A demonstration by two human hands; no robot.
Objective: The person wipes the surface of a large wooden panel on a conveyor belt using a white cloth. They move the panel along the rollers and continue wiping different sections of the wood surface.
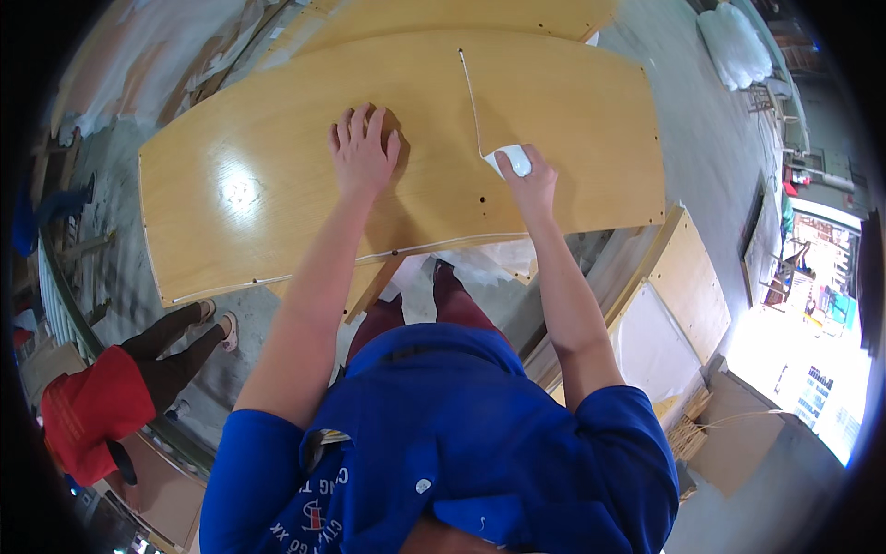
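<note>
A wide, light-brown wooden panel [277,120] with a curved far edge lies flat in front of me. My left hand [362,159] rests on it left of the middle, palm down and fingers spread. My right hand [532,180] is closed round a white squeeze bottle [511,161], tilted so that its pointed nozzle meets the panel. From the nozzle a thin white bead of glue [472,102] runs to a small hole near the far edge. Another white line [323,267] follows the panel's near edge. A dark hole [482,199] sits just nearer me than the nozzle.
Behind this panel lies another wooden panel [415,20]. Stacked boards [692,277] stand close by my right leg. At the lower left a person in a red shirt [100,415] bends over. Plastic-wrapped goods [736,44] are at the far right, with a bright doorway [817,342] below.
</note>
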